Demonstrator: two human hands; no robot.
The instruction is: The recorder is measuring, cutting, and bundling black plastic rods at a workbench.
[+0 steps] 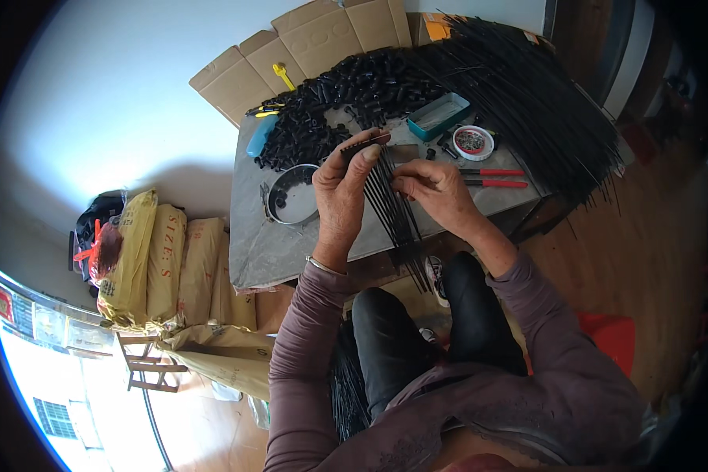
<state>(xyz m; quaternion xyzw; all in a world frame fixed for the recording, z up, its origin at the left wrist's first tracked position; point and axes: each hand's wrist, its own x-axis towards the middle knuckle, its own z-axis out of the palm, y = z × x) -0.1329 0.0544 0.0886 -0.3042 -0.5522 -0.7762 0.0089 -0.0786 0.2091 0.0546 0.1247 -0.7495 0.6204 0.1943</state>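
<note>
Over the table's near edge, my left hand (341, 193) is closed around the top of a bunch of thin black rods (392, 208), which fan downward toward my knees. A dark strip (362, 145) shows along the fingers, under the thumb. My right hand (439, 189) is beside the bunch, thumb and forefinger pinched together at its right side; whatever is between those fingertips is too small to make out. Close to my left hand stands a round pale bowl (300, 211) with black pieces in it. Red-handled pliers (495, 178) lie just beyond my right hand.
Short black cylindrical parts (354, 86) are heaped across the grey table (252, 248). Long black rods (527, 102) overhang its right side. A teal tray (431, 126) and a round dish of small metal bits (473, 141) stand between. Cardboard (315, 39) lines the back; sacks (165, 252) stand left.
</note>
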